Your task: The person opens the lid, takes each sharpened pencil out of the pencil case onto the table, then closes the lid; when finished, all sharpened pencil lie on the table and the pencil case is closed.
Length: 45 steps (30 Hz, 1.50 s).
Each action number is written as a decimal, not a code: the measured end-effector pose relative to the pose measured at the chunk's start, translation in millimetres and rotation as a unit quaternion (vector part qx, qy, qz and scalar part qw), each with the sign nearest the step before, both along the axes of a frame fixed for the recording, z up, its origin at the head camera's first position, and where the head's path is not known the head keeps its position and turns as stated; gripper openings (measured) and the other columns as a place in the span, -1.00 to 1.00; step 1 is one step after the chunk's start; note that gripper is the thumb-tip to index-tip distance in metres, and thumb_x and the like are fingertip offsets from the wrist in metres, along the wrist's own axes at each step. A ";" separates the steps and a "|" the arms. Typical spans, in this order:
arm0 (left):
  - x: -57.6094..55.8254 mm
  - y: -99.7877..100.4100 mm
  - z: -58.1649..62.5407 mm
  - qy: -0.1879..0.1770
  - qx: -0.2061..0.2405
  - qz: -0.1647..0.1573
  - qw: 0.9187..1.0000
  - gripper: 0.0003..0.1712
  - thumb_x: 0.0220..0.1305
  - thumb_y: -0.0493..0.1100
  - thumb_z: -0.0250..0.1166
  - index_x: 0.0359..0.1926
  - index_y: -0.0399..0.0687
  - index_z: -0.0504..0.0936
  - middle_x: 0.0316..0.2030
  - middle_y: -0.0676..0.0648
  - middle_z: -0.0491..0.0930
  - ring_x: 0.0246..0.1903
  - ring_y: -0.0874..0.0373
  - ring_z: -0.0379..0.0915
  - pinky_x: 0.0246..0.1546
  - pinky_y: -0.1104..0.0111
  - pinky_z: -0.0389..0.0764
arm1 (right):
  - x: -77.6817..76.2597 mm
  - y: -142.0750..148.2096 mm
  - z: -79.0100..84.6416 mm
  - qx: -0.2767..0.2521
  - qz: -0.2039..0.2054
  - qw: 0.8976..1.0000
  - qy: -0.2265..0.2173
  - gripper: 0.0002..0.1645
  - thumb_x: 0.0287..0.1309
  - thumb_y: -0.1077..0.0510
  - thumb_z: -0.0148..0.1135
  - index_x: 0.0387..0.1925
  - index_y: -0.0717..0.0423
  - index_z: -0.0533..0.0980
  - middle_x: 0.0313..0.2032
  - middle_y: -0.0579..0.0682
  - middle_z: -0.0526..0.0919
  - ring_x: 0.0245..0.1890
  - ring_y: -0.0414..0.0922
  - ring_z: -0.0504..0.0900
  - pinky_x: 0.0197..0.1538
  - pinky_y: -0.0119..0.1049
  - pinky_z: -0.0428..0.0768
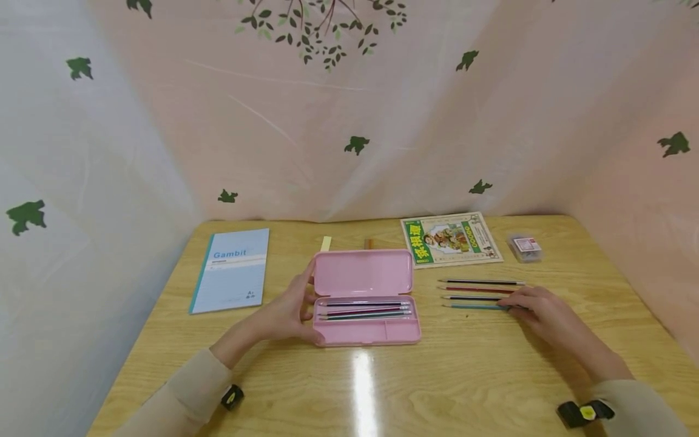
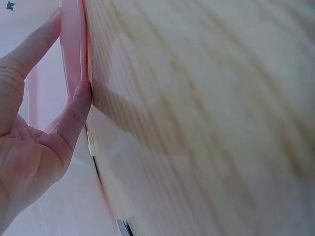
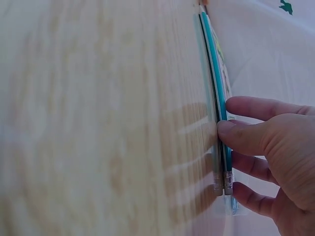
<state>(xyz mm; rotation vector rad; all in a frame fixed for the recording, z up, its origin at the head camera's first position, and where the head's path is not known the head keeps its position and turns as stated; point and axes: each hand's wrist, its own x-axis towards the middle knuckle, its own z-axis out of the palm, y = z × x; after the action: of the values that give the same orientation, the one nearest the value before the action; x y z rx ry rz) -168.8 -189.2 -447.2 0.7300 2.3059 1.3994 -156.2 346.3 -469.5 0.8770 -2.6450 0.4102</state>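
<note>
Thumb and fingers of the right hand (image 1: 540,312) pinch the eraser end of a teal pencil (image 1: 475,306) lying nearest the person on the wood-grain table (image 1: 469,388), its long axis side to side, point aimed left toward a pink pencil case (image 1: 404,331). Bare wood separates case and pencil tip; three more pencils (image 1: 483,281) lie just beyond the right fingers, the table's right edge farther out. The left hand (image 1: 286,309), fingers spread apart, touches the case's left edge. Left of those fingers, a notebook (image 1: 232,273) reads "Gambit."
</note>
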 end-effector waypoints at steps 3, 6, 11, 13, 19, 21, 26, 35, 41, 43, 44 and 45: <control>-0.2 0.4 0.1 -0.002 0.001 -0.001 1.000 0.74 -0.19 -0.14 0.74 0.60 0.30 -0.52 0.34 -0.13 0.08 0.12 -0.05 0.40 0.00 0.22 0.66 | 0.3 0.2 0.0 -0.002 0.001 1.000 0.002 -0.54 -0.21 0.44 0.58 -0.23 -0.03 0.75 -0.24 -0.04 0.73 -0.26 0.01 0.67 -0.23 0.06 0.68; -0.1 0.7 0.4 -0.006 0.003 -0.002 1.000 0.74 -0.19 -0.14 0.74 0.60 0.32 -0.51 0.34 -0.14 0.07 0.12 -0.06 0.39 0.01 0.19 0.65 | 0.7 0.7 0.2 -0.004 0.000 1.000 0.005 -0.55 -0.21 0.44 0.58 -0.23 -0.02 0.75 -0.24 -0.01 0.73 -0.25 0.04 0.68 -0.22 0.08 0.67; -0.3 1.2 0.6 -0.008 0.011 -0.004 1.000 0.72 -0.17 -0.21 0.73 0.60 0.33 -0.50 0.33 -0.17 0.08 0.13 -0.10 0.39 0.03 0.10 0.65 | 1.2 1.2 0.4 -0.007 0.000 1.000 0.014 -0.54 -0.23 0.44 0.58 -0.23 0.01 0.75 -0.23 0.02 0.72 -0.23 0.07 0.68 -0.20 0.11 0.66; 0.1 1.8 1.4 -0.007 0.014 -0.004 1.000 0.72 -0.17 -0.25 0.72 0.60 0.30 -0.50 0.33 -0.19 0.08 0.14 -0.14 0.38 0.05 0.04 0.64 | 1.3 1.0 0.8 -0.007 0.002 1.000 0.018 -0.54 -0.24 0.44 0.58 -0.22 0.02 0.75 -0.22 0.03 0.72 -0.22 0.07 0.68 -0.20 0.11 0.66; 7.5 5.4 16.9 -0.017 0.020 0.000 1.000 0.70 -0.16 -0.37 0.68 0.61 0.10 -0.51 0.34 -0.32 0.05 0.15 -0.29 0.35 0.08 -0.11 0.58 | 1.6 -2.8 4.6 -0.010 0.012 0.999 0.029 -0.49 -0.25 0.46 0.58 -0.16 0.05 0.74 -0.19 0.03 0.72 -0.20 0.06 0.68 -0.19 0.09 0.64; 10.6 6.6 24.7 -0.024 0.023 -0.001 0.999 0.69 -0.15 -0.38 0.67 0.60 0.04 -0.51 0.33 -0.35 0.05 0.16 -0.31 0.34 0.08 -0.13 0.57 | 1.9 -5.1 7.4 -0.013 0.010 1.000 0.025 -0.46 -0.23 0.47 0.57 -0.11 0.06 0.73 -0.22 0.01 0.71 -0.23 0.01 0.67 -0.22 0.05 0.65; 11.5 7.8 28.1 -0.025 0.022 0.000 0.999 0.68 -0.15 -0.39 0.67 0.60 0.01 -0.51 0.34 -0.36 0.04 0.16 -0.32 0.34 0.09 -0.15 0.56 | 1.4 -15.2 19.0 -0.035 -0.005 0.999 -0.015 -0.39 -0.14 0.48 0.54 0.04 0.14 0.68 -0.18 0.00 0.72 -0.24 -0.04 0.68 -0.25 -0.02 0.68; 0.5 0.9 1.6 -0.007 0.004 0.003 1.000 0.74 -0.19 -0.25 0.72 0.60 0.27 -0.51 0.35 -0.21 0.07 0.17 -0.14 0.39 0.06 0.08 0.64 | 0.7 -48.2 42.5 -0.075 0.015 0.997 -0.024 -0.38 -0.09 0.40 0.56 0.11 0.20 0.63 -0.08 0.01 0.75 -0.18 -0.06 0.72 -0.10 -0.31 0.65; 0.1 -0.1 1.6 -0.005 -0.004 0.003 1.000 0.73 -0.19 -0.14 0.74 0.60 0.33 -0.50 0.35 -0.17 0.09 0.16 -0.08 0.40 0.04 0.21 0.65 | 1.6 -76.4 51.2 -0.092 0.031 0.993 -0.068 -0.42 0.05 0.36 0.50 0.16 0.17 0.60 -0.01 -0.02 0.74 -0.04 -0.02 0.71 0.03 -0.32 0.63; 0.1 0.1 1.5 -0.006 -0.004 0.003 1.000 0.73 -0.19 -0.15 0.74 0.60 0.33 -0.50 0.34 -0.17 0.09 0.16 -0.08 0.40 0.05 0.21 0.65 | 1.4 -85.7 51.6 -0.094 0.036 0.991 -0.088 -0.45 0.09 0.34 0.49 0.16 0.14 0.61 0.00 -0.04 0.74 0.00 -0.01 0.70 0.04 -0.23 0.65; 0.2 0.2 1.4 -0.007 -0.004 0.003 1.000 0.73 -0.19 -0.17 0.74 0.60 0.32 -0.50 0.34 -0.17 0.09 0.16 -0.09 0.40 0.05 0.19 0.65 | 1.1 -90.4 51.7 -0.095 0.040 0.990 -0.098 -0.46 0.11 0.33 0.47 0.16 0.13 0.61 0.01 -0.04 0.73 0.02 -0.01 0.69 0.03 -0.16 0.66; 0.4 0.4 1.3 -0.008 -0.003 0.003 1.000 0.73 -0.18 -0.19 0.73 0.60 0.32 -0.51 0.34 -0.18 0.09 0.16 -0.10 0.40 0.06 0.17 0.65 | 0.8 -95.1 52.1 -0.096 0.045 0.988 -0.108 -0.47 0.13 0.32 0.47 0.16 0.13 0.61 0.02 -0.04 0.73 0.02 -0.01 0.69 0.02 -0.12 0.67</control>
<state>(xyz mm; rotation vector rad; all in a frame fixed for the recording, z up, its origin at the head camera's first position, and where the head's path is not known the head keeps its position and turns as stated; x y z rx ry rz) -168.4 -188.8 -445.9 0.7076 2.3024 1.3951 -155.4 251.2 -417.4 0.9394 -2.7041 0.8112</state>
